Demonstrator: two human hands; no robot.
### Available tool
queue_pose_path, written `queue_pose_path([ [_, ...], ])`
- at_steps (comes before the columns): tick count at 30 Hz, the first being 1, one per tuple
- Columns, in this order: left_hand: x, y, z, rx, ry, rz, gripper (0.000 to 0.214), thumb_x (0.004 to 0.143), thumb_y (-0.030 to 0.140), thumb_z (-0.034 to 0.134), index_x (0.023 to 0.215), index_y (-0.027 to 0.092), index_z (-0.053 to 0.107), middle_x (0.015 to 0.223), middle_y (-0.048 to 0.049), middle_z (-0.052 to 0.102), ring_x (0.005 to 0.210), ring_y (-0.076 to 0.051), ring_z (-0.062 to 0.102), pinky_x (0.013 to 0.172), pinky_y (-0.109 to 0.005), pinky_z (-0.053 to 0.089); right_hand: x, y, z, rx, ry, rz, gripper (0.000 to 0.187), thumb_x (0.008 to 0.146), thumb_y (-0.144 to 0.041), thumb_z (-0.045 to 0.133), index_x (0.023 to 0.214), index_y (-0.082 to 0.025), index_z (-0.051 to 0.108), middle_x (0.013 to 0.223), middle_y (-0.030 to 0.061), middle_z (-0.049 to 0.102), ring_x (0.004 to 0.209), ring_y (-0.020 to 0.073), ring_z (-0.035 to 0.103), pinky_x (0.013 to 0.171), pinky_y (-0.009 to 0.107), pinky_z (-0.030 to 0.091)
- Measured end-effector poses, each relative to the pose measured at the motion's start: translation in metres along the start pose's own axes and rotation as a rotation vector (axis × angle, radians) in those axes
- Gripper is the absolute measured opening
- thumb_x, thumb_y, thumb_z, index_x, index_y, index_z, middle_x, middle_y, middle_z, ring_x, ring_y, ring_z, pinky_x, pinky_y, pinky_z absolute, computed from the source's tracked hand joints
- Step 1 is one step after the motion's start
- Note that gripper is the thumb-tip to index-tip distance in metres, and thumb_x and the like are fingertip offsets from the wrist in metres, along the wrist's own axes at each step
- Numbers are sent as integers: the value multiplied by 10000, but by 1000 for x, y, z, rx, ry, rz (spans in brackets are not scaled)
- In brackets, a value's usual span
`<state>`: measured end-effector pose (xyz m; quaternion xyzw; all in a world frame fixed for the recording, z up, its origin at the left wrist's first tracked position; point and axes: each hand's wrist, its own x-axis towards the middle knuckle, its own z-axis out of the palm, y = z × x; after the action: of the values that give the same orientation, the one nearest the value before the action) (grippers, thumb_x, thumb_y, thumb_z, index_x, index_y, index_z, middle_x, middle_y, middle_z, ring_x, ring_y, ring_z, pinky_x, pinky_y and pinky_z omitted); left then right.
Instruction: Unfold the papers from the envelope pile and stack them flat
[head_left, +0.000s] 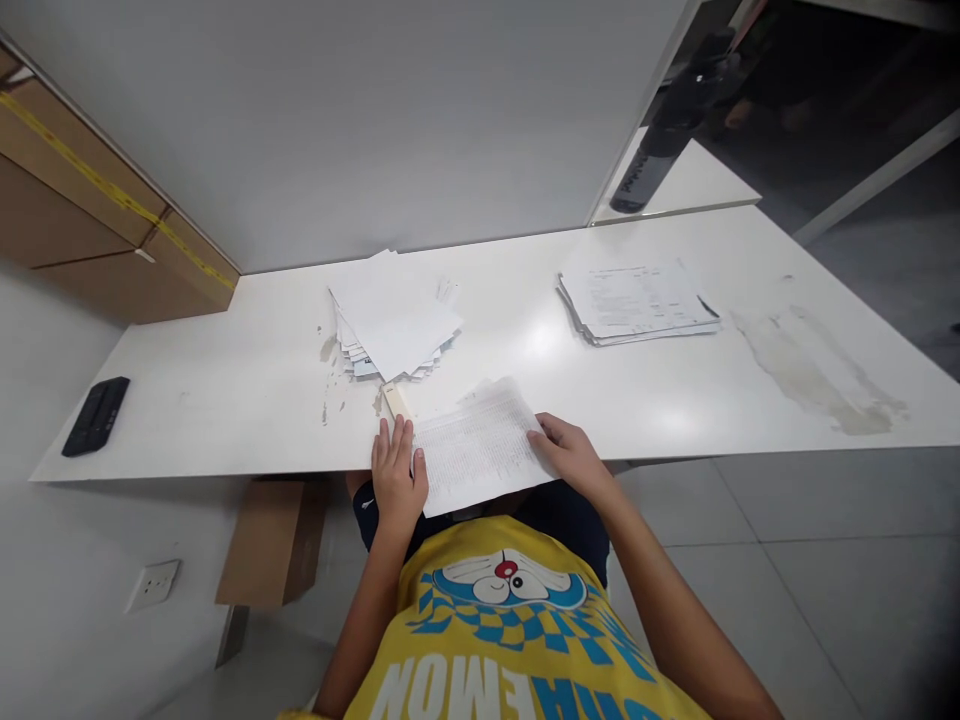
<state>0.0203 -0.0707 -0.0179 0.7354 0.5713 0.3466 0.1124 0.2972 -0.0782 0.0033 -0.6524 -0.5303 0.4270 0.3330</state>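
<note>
A printed sheet of paper (480,450), covered in dense small text, lies at the front edge of the desk, its near part reaching past that edge. My right hand (571,455) grips its right side between thumb and fingers. Flat at the sheet's left edge rests my left hand (397,478), fingers stretched forward. Just beyond those fingertips is a small cream block (394,400); its kind is unclear. Behind the block sits an untidy stack of papers (394,315), a blank sheet on top. Farther right is a neater stack of printed papers (637,298).
A black device (96,415) lies at the white desk's (225,400) left end. Taped cardboard boxes (112,200) stand at the back left. A dark bottle (652,150) stands at the back right. Below the desk is another cardboard box (266,540).
</note>
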Motion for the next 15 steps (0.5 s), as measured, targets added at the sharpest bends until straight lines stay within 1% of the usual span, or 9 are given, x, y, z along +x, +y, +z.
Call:
queue_pose_path([
  [3,-3,-5,5,168,-22,67,486,999,281,380,1471,170,398,1519,-103,418,1505,-286,127,1207,-577,164,2,1,-3,-50,-1,-3,259,823,-432,452,821,-212,588,735,4,592,707,188,533,646,288,395],
  [6,-5,-8,4,252,-17,109,500,1006,249,353,1500,173,342,1520,-112,415,1504,-290,123,1197,-585,200,6,-5,-4,-86,-7,-23,244,808,-412,449,799,-213,590,716,4,588,696,189,534,636,287,394],
  [9,-2,-4,-7,275,-44,187,551,1000,253,378,1534,195,254,1535,-110,393,1505,-285,118,1188,-554,256,11,-6,-2,-96,-12,-40,226,790,-391,450,766,-214,589,679,-2,564,673,185,529,619,282,390],
  [11,0,2,-17,290,-42,234,606,989,263,417,1550,212,194,1563,-111,336,1505,-289,110,1191,-537,259,13,2,-6,-88,-26,-58,227,803,-389,458,787,-216,604,678,-8,563,672,181,532,618,278,395],
  [13,1,12,-25,306,-16,262,645,978,252,444,1557,223,162,1583,-112,290,1504,-297,117,1195,-532,246,16,20,-20,-70,-1,-69,227,812,-396,479,810,-218,619,700,-10,583,688,180,540,622,273,404],
  [15,0,19,-29,316,5,274,661,968,227,455,1558,227,156,1587,-112,287,1503,-301,138,1196,-534,240,22,43,-49,-47,106,-58,222,800,-404,511,810,-213,624,722,-4,602,701,184,543,616,271,408],
])
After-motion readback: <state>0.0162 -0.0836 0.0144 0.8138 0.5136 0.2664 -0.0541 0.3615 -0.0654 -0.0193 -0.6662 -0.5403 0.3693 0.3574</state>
